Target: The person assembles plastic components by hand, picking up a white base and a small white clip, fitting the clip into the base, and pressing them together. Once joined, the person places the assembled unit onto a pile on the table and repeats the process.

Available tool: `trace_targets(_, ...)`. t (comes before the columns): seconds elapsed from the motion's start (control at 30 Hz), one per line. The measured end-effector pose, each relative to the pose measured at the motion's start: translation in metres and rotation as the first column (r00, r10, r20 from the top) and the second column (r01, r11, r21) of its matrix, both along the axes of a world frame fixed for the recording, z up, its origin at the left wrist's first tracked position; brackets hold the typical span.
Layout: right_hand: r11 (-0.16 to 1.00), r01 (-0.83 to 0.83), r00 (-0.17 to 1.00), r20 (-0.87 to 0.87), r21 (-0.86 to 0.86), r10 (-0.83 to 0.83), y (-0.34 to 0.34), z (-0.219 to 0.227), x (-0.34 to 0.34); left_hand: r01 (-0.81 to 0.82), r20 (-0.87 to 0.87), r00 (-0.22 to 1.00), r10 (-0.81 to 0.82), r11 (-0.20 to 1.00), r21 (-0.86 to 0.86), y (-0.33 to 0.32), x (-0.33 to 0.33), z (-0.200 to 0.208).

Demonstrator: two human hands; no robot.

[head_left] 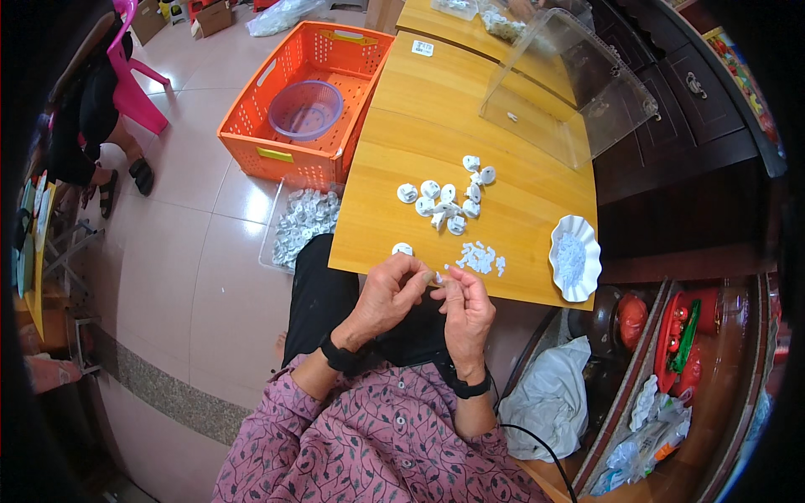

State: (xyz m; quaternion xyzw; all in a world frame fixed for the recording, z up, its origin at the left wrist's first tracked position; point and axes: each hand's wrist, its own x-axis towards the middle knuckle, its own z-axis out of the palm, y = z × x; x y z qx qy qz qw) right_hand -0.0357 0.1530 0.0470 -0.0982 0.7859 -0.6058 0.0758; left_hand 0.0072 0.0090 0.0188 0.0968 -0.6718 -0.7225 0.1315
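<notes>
My left hand point(387, 295) and my right hand point(466, 312) meet over the near edge of the yellow table, both with fingers pinched. A tiny white plastic piece point(438, 278) shows at the left fingertips. What the right fingertips hold, if anything, is too small to make out. Just beyond the left hand lies one round white plastic part point(402, 249). A loose pile of small white pieces point(478, 257) is spread beyond the right hand. Farther back, several round white parts point(449, 194) sit in a cluster, some tipped on edge.
At the table's right edge stands a scalloped white dish point(575, 258) of small white pieces. A clear plastic cover point(570, 92) rises behind. Left of the table are an orange crate point(251, 147) holding a purple basket point(305, 111), and a clear bin point(306, 222) of white parts.
</notes>
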Motion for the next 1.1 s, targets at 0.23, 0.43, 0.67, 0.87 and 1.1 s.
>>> trace_targets(0.23, 0.996, -0.057, 0.995, 0.084, -0.067, 0.062, -0.002, -0.005, 0.007, 0.035, 0.099, 0.994, -0.056, 0.979, 0.202, 0.001, 0.006, 0.001)
trace_targets(0.43, 0.991, -0.012, 0.986, 0.165, -0.133, 0.034, -0.002, -0.007, 0.005, 0.014, 0.119, 0.992, -0.039, 0.980, 0.201, 0.000, 0.009, 0.004)
trace_targets(0.67, 0.992, -0.036, 0.983, 0.176, -0.118, 0.057, -0.002, -0.003, 0.006, 0.071, 0.010, 0.997, -0.071, 0.997, 0.018, -0.002, 0.009, -0.004)
trace_targets(0.87, 0.984, -0.009, 0.978, 0.203, -0.176, 0.045, -0.002, -0.002, 0.006, 0.024, 0.087, 0.995, -0.042, 0.981, 0.192, 0.000, 0.009, -0.001)
trace_targets(1.1, 0.992, -0.071, 0.977, 0.195, -0.100, 0.090, -0.006, -0.001, 0.013, 0.003, 0.101, 0.995, -0.019, 0.988, 0.157, 0.002, 0.013, -0.001)
